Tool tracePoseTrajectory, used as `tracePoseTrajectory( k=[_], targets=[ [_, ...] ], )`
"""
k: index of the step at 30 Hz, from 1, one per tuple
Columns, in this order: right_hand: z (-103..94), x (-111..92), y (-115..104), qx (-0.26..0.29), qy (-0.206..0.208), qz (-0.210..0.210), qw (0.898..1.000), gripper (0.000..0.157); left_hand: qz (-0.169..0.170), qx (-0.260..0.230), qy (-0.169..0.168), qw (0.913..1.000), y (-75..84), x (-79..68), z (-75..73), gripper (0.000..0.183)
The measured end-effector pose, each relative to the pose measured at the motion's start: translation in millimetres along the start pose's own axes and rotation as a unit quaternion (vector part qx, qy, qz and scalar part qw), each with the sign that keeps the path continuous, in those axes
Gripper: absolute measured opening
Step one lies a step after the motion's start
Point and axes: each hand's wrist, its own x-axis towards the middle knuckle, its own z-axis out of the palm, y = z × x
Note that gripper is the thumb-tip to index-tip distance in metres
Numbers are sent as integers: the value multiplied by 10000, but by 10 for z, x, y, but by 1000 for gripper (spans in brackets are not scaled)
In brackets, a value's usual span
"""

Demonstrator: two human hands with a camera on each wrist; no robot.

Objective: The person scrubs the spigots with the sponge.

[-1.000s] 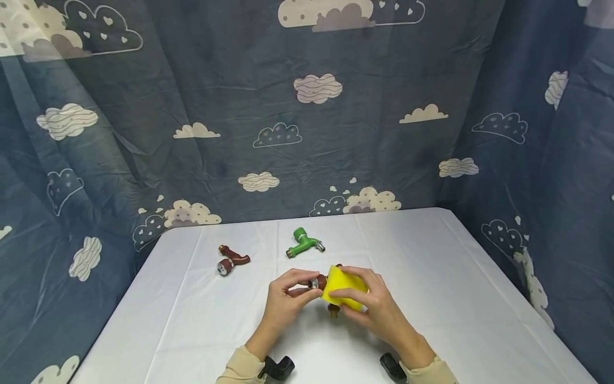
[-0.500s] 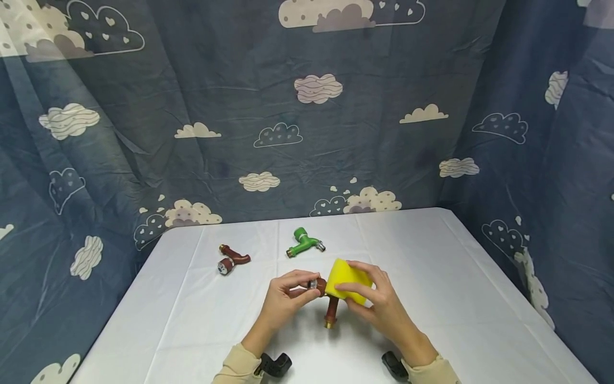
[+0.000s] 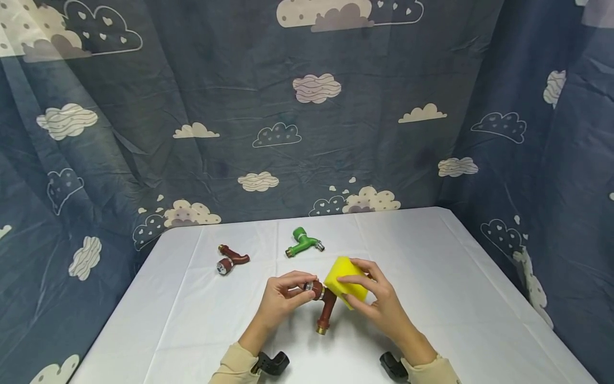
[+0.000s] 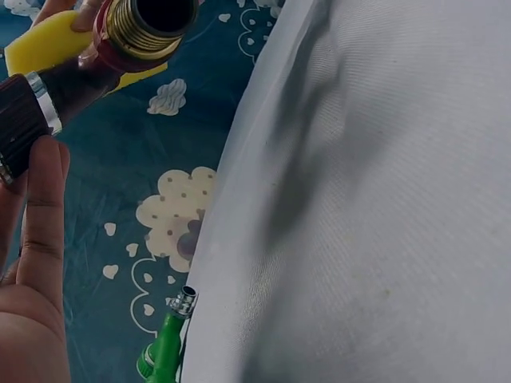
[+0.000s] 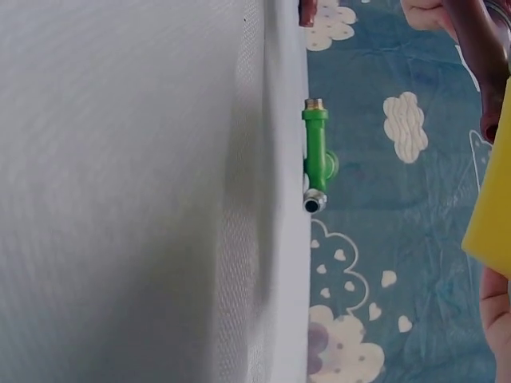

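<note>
Between finger and thumb my left hand (image 3: 282, 298) pinches the knob end of a reddish-brown faucet (image 3: 327, 309), held above the white table. Its brass threaded end points down toward me in the head view, and looms close at the top of the left wrist view. My right hand (image 3: 379, 293) grips a yellow sponge (image 3: 346, 280) from its right side, thumb below and fingers above. The sponge sits right beside the faucet body and hides part of its far side; whether they touch I cannot tell.
A second brown faucet (image 3: 232, 260) lies on the white tablecloth (image 3: 192, 320) at the left. Farther back in the middle lies a green faucet (image 3: 304, 242) with a metal spout. A dark cloud-patterned curtain (image 3: 326, 133) closes in the table's back and sides.
The brown faucet has turned and shifted slightly left, so its threaded end reaches nearer to me. The sponge has risen and tilted, uncovering more of the faucet body.
</note>
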Motion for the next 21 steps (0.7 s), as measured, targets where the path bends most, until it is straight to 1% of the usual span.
tracePoseTrajectory(
  k=[8,11,14,16,18,20,21],
  targets=[
    [2,-5,13,-11,25,161,9999,49,-95,-297,-53,9995,-1,-7,-3,30],
    [-5,-17,27,50,4,427,9991,47,-115,-415,-104,9990,3,-4,-7,30],
    [-18,-25,27,203,-88,858,9961,43,-190,-601,-118,9979,8,-3,-10,32],
    [-28,-24,18,450,-175,1205,9915,40,-230,-756,-121,9968,12,-3,-10,34],
    [-39,-22,8,831,-268,1549,9841,37,-248,-926,-136,9953,12,-6,-8,35],
    [-47,-21,2,1311,-331,1832,9737,35,-346,-1097,-145,9933,12,-11,-4,37],
    [-49,-20,-2,1591,-358,1978,9666,34,-380,-1182,-157,9921,11,-15,-1,35]
  ],
)
